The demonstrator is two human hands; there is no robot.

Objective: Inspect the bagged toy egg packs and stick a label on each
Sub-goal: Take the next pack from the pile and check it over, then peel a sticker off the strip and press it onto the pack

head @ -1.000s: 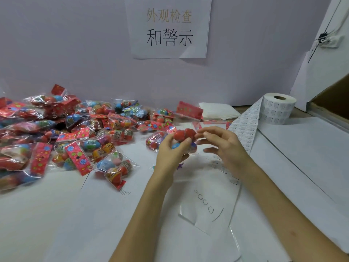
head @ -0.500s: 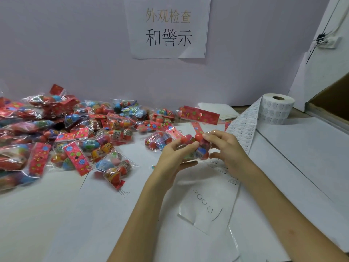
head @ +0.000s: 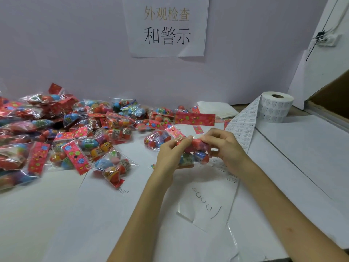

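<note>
I hold one bagged egg pack (head: pixel 196 155) above the table's middle, its red flowered header card (head: pixel 194 119) standing up behind my fingers. My left hand (head: pixel 172 157) grips the pack's left end with thumb and fingers curled round it. My right hand (head: pixel 225 148) pinches its right end from above. A roll of white labels (head: pixel 276 107) stands at the back right, and its strip (head: pixel 243 127) runs down toward my right wrist. A big heap of bagged egg packs (head: pixel 66 133) covers the table's left side.
White paper covers the table (head: pixel 302 167). A sheet with pen marks (head: pixel 205 207) lies under my forearms. A folded white cloth (head: pixel 217 109) sits by the wall. A paper sign (head: pixel 167 25) hangs on the back wall. A cardboard box edge (head: pixel 332 103) is at the far right.
The pack has been turned in my hands, so its red header card now stands up behind my fingers. Both hands have stayed near the table's middle.
</note>
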